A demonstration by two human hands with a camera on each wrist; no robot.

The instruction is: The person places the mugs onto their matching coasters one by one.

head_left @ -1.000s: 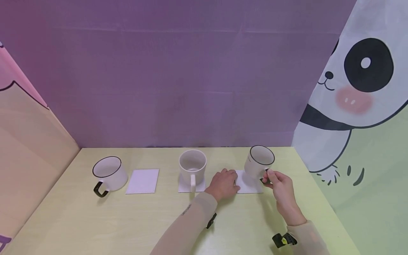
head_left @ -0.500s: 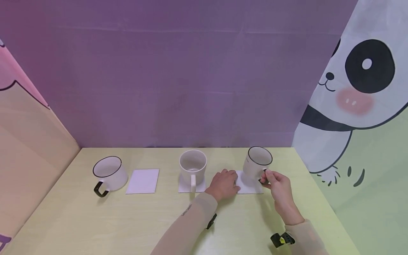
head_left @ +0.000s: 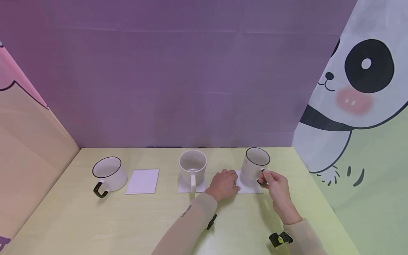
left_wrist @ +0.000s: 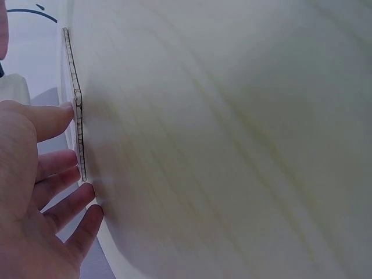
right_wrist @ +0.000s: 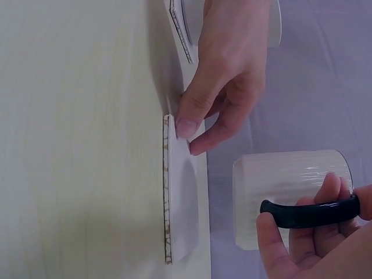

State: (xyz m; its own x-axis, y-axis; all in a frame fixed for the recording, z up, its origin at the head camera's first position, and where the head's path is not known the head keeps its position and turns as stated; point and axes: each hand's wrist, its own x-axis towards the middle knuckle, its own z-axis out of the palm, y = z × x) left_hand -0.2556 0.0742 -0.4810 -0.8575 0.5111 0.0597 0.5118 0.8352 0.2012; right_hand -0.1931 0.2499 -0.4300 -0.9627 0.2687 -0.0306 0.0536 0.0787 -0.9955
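My right hand (head_left: 278,191) grips the black handle (right_wrist: 314,214) of a white mug with a dark rim (head_left: 251,168). That mug hangs a little above the rightmost white coaster (head_left: 249,187); the right wrist view shows a gap between its base and the coaster. My left hand (head_left: 223,185) touches the coaster's left edge, thumb at the near corner and fingers spread fairly loosely, as the left wrist view shows. Just left of this hand, a plain white mug (head_left: 192,163) stands on another coaster (head_left: 185,188), its handle towards me.
At the left of the table (head_left: 121,223) stands a wider white mug with a black handle (head_left: 114,179). A bare white coaster (head_left: 142,181) lies beside it. A purple cloth wall (head_left: 178,88) rises behind the table, and a panda-print cloth (head_left: 338,141) hangs at the right.
My right hand has brought the dark-rimmed mug slightly left and down over the coaster. The left hand has stayed in place at the coaster's edge.
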